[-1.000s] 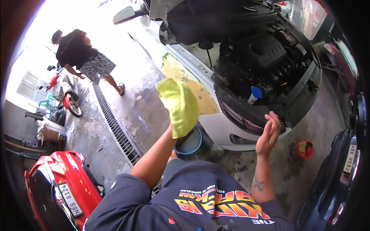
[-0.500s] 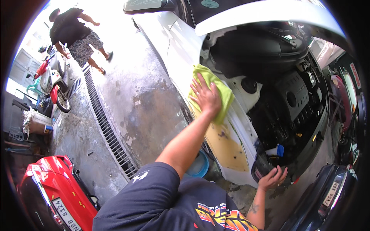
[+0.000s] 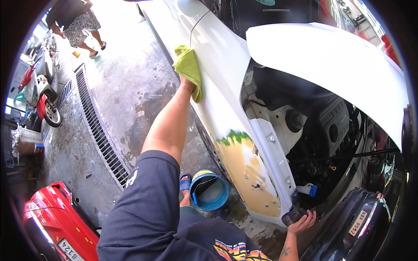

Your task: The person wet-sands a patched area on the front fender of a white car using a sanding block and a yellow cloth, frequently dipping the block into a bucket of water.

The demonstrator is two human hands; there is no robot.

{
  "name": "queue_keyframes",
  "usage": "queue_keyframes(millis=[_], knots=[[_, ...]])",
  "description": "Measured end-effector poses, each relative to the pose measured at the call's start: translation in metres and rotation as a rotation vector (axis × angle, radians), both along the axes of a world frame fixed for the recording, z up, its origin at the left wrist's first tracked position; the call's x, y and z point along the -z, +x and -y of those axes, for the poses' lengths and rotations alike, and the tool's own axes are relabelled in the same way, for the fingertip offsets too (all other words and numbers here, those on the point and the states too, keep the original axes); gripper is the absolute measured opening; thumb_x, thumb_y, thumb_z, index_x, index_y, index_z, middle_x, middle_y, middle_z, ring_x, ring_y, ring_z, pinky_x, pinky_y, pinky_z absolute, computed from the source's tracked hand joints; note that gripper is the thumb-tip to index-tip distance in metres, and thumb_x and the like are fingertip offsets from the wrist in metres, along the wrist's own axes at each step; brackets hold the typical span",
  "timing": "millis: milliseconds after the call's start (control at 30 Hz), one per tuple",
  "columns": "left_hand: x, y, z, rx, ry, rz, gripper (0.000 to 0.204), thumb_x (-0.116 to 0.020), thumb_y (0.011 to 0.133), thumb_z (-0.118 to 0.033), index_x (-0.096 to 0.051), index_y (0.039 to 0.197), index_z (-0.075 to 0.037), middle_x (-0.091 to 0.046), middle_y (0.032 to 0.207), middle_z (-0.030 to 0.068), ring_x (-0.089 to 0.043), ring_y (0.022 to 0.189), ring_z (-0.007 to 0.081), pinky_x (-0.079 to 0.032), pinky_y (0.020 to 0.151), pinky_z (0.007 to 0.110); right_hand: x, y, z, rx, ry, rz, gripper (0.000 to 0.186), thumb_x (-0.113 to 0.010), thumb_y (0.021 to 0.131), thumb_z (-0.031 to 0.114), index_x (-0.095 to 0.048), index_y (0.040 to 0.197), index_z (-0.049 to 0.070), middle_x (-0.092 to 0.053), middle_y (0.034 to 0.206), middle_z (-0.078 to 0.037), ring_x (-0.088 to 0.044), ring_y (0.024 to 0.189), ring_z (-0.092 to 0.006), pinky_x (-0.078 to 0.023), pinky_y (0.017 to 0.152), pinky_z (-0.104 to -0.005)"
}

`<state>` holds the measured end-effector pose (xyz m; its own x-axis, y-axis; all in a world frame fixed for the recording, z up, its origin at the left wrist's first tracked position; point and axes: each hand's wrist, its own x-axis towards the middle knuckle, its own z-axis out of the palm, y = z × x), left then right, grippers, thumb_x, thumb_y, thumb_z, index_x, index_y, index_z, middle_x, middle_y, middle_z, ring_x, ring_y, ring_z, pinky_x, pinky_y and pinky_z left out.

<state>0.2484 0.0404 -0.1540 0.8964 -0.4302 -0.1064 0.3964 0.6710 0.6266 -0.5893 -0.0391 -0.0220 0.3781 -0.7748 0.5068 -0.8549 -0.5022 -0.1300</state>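
A lime-green cloth (image 3: 186, 65) lies against the white fender (image 3: 213, 95) of a car, near the panel seam. My left hand (image 3: 186, 81) holds it, with most of the fingers hidden under the fabric. Further forward on the same fender is a tan filler patch (image 3: 246, 174), edged with green and marked with a few dark spots. My right hand (image 3: 303, 222) is at the fender's front end, beside a dark part (image 3: 294, 213). Its fingers are outstretched and hold nothing; whether they touch the dark part I cannot tell.
The raised white hood (image 3: 322, 56) stands over the engine bay (image 3: 335, 126), where a blue cap (image 3: 313, 190) shows. A blue bucket (image 3: 213, 198) of cloudy water is by my foot. A floor grate (image 3: 98, 126), red car (image 3: 61, 217), dark car (image 3: 348, 230), motorcycle (image 3: 45, 100) and person (image 3: 82, 26) surround this spot.
My left hand has slid the cloth back along the fender, away from the filler patch, exposing its green edge. My right hand stays by the fender's front end. The view has shifted.
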Motion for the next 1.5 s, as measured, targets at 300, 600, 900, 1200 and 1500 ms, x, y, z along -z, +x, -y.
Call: queue_keyframes(millis=[300,600,900,1200,1500], knots=[[-0.047,-0.441,-0.062,0.024,1.022,0.672,0.105,-0.076,0.094,-0.047,-0.015,0.171,-0.009,-0.002,0.167,0.0306,-0.009,0.156,0.0491,-0.019,0.128,0.055,-0.010,-0.026,-0.014,0.105,0.013,-0.075,0.047,-0.043,0.112,0.036,-0.069,0.123,-0.002,-0.059,0.144,-0.025,-0.050,0.138,-0.0396,-0.032,0.119,-0.0523],[-0.015,-0.332,-0.037,-0.186,0.948,0.610,0.109,-0.081,0.090,-0.033,-0.014,0.173,-0.014,-0.015,0.171,0.0367,-0.018,0.159,0.0530,-0.020,0.131,0.054,-0.005,-0.043,-0.006,0.074,0.095,-0.121,0.048,-0.039,0.114,0.034,-0.065,0.123,-0.005,-0.055,0.146,-0.028,-0.047,0.139,-0.0406,-0.031,0.118,-0.0534],[0.104,-0.013,0.011,0.139,0.118,-0.187,0.058,-0.045,0.111,-0.061,-0.063,0.137,-0.012,-0.070,0.123,0.0074,-0.068,0.108,0.0228,-0.058,0.093,0.043,-0.020,-0.008,-0.020,-0.068,0.058,-0.046,0.056,-0.034,0.115,0.037,-0.068,0.119,-0.007,-0.065,0.128,-0.027,-0.057,0.126,-0.0441,-0.040,0.113,-0.0570],[0.177,-0.112,0.001,-0.005,-0.163,-0.178,0.056,-0.047,0.114,-0.052,-0.057,0.148,-0.010,-0.066,0.141,0.0069,-0.064,0.123,0.0247,-0.052,0.110,0.039,0.007,-0.066,-0.003,-0.059,0.146,0.007,0.055,-0.031,0.118,0.035,-0.056,0.140,-0.008,-0.052,0.148,-0.027,-0.054,0.131,-0.0378,-0.039,0.115,-0.0503],[0.027,-0.418,-0.047,-0.211,0.726,0.590,0.085,-0.067,0.103,-0.028,-0.019,0.171,-0.009,-0.012,0.178,0.0204,-0.014,0.162,0.0438,-0.014,0.133,0.048,-0.004,-0.031,-0.005,-0.017,0.005,-0.038,0.042,-0.047,0.112,0.030,-0.069,0.129,-0.001,-0.067,0.135,-0.021,-0.055,0.131,-0.0385,-0.038,0.114,-0.0498]])
